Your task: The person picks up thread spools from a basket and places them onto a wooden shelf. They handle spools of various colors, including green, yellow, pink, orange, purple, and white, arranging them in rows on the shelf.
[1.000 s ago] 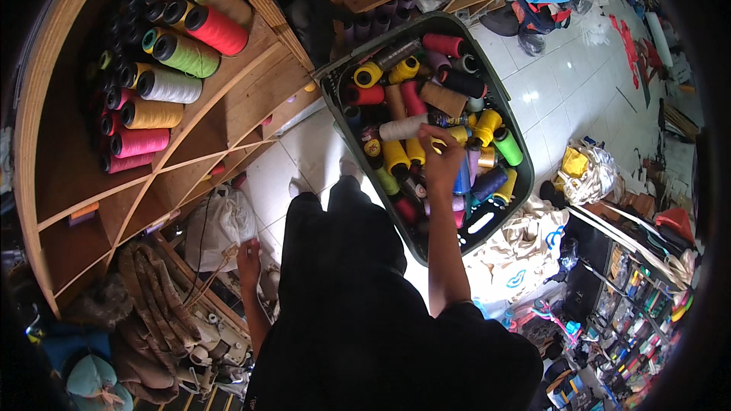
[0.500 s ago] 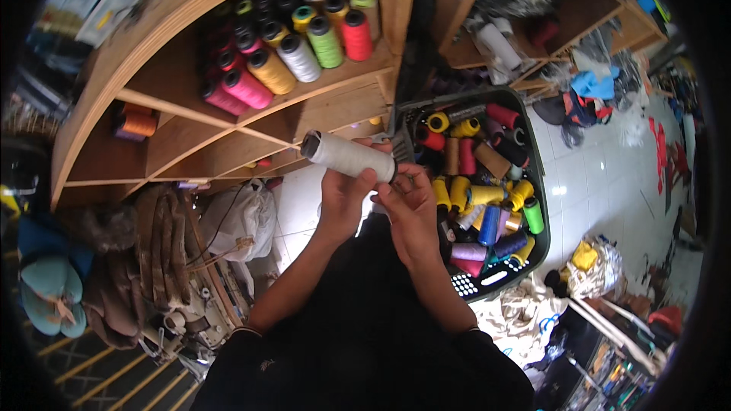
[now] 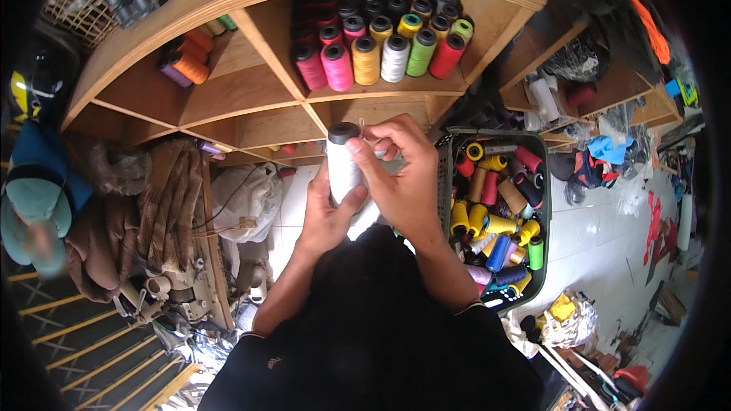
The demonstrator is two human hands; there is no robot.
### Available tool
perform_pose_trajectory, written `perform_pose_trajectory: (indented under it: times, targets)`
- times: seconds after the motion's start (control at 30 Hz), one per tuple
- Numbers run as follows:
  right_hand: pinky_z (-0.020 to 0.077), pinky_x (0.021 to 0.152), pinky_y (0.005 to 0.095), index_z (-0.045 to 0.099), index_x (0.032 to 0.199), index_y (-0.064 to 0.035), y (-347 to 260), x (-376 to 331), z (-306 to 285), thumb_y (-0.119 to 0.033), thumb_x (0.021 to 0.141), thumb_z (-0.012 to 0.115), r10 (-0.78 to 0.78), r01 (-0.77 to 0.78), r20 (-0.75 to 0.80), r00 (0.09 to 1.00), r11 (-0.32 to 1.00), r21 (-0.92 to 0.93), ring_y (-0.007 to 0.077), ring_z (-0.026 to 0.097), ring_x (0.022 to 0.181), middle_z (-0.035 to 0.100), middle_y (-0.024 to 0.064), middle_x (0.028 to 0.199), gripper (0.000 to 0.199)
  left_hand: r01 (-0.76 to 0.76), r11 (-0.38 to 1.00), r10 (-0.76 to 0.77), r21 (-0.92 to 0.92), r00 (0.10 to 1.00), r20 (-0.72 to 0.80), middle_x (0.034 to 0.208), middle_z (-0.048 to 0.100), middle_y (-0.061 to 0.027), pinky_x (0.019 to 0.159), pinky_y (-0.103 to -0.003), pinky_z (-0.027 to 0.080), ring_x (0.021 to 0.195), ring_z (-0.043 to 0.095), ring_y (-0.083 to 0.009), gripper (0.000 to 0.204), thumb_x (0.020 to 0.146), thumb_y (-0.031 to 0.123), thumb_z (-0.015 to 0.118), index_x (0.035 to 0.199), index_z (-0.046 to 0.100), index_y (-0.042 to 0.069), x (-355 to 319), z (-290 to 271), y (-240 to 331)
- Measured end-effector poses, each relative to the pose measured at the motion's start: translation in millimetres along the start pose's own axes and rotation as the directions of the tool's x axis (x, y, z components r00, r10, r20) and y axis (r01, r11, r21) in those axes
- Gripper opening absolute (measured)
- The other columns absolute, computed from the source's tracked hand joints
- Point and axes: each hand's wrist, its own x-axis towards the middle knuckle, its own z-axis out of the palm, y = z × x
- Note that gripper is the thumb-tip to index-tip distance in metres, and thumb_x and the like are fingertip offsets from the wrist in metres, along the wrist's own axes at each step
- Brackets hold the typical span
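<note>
Left hand (image 3: 324, 217) grips the white spool (image 3: 344, 166); right hand (image 3: 403, 175) fingers pinch its top. Risk: loose thread unwinds, or the spool slips toward the crate (image 3: 445, 154).

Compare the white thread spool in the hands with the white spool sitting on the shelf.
The held white spool stands upright between the left hand and right hand; the shelf white spool lies on its side, black end facing out. The held spool is apart from the others; the shelf spool is packed between a yellow spool and a green spool. Both carry white thread on a dark-ended core.
</note>
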Motion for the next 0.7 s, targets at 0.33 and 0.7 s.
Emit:
perform_pose_trajectory:
  times: [0.33, 0.7]
  targets:
    - [0.0453, 0.082, 0.0283, 0.052, 0.096, -0.0006, -3.0, -4.0, 29.9, -0.004, 0.089, 0.06, 0.0, -0.018, 0.036, 0.999, 0.863, 0.504, 0.0145, 0.058, 0.095, 0.061, 0.0117, 0.103, 0.011, -0.083, 0.997, 0.083, -0.006, 0.996, -0.039, 0.094, 0.057, -0.0022, 0.075, -0.025, 0.043, 0.084, 0.051, -0.0085, 0.039, 0.089, 0.017, 0.061, 0.123, 0.052, 0.0, 10.0, -37.1, 19.4]
    - [0.0475, 0.075, 0.0305, 0.052, 0.094, -0.0007, -4.4, -3.7, 33.2, -0.005, 0.088, 0.062, -0.206, 0.203, -0.009, 0.978, 0.953, 0.225, 0.0181, 0.061, 0.081, 0.064, 0.0123, 0.088, 0.012, -0.092, 0.995, 0.091, -0.032, 0.996, -0.011, 0.096, 0.056, -0.001, 0.076, -0.024, 0.041, 0.085, 0.049, -0.008, 0.034, 0.09, 0.019, 0.061, 0.118, 0.053, 0.001, 25.3, -47.5, 38.0]
